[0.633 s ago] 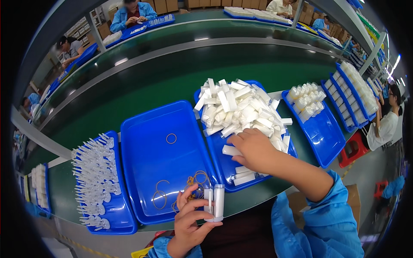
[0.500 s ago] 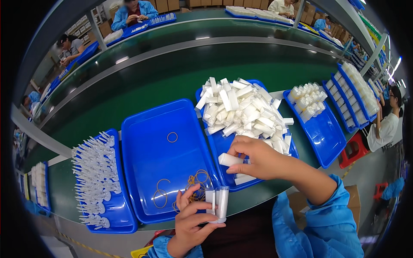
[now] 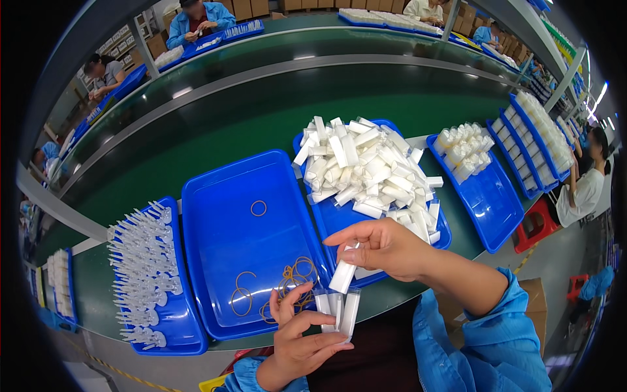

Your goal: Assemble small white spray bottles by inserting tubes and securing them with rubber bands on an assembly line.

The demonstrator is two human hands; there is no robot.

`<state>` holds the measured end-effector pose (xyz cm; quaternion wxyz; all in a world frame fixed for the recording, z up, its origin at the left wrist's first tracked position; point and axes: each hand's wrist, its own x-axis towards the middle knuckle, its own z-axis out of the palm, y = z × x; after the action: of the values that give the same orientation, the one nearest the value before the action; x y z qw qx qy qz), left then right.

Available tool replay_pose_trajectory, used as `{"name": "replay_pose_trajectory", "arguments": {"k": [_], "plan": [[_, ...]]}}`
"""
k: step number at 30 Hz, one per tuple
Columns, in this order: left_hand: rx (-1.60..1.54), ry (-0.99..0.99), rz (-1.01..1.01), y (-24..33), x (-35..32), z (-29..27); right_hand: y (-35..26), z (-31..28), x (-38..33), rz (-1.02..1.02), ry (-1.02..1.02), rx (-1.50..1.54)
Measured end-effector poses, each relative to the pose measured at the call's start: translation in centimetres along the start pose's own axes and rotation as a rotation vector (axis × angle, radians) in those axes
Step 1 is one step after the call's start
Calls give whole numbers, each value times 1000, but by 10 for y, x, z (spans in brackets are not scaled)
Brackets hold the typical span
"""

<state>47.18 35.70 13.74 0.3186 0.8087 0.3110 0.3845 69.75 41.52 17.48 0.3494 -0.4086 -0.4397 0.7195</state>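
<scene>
we see a green counter point(image 3: 261, 124) carrying a row of blue trays. the middle tray point(image 3: 241, 215) is the widest. just to its right we find the pile tray point(image 3: 328, 225), heaped with white packs point(image 3: 366, 160); farther right, the slanted tray point(image 3: 490, 202) holds rounded white bundles point(image 3: 465, 150) at its far end. on the left, the narrow tray point(image 3: 171, 320) bears clear plastic pieces point(image 3: 140, 255). at the near edge we note the left hand point(image 3: 307, 340), its fingers curled about a small group of packs point(image 3: 350, 310). the right hand point(image 3: 385, 247) pinches a single pack point(image 3: 342, 274), tilted, just above that group; we cannot tell whether they touch. smallest, thin tan rubber bands point(image 3: 290, 282) lie in the middle tray.
</scene>
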Motion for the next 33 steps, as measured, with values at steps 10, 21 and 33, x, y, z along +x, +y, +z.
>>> {"name": "replay_pose_trajectory", "arguments": {"k": [10,21,33], "plan": [[-23,-45,-13,-1,-1,1,-2,6,-7,-7,10,-299],[7,-54,49,-1,-3,6,-10,11,-23,-90,-17,-598],[156,417,224,-3,-8,13,23,32,-27,-162,-161,-522]]}}
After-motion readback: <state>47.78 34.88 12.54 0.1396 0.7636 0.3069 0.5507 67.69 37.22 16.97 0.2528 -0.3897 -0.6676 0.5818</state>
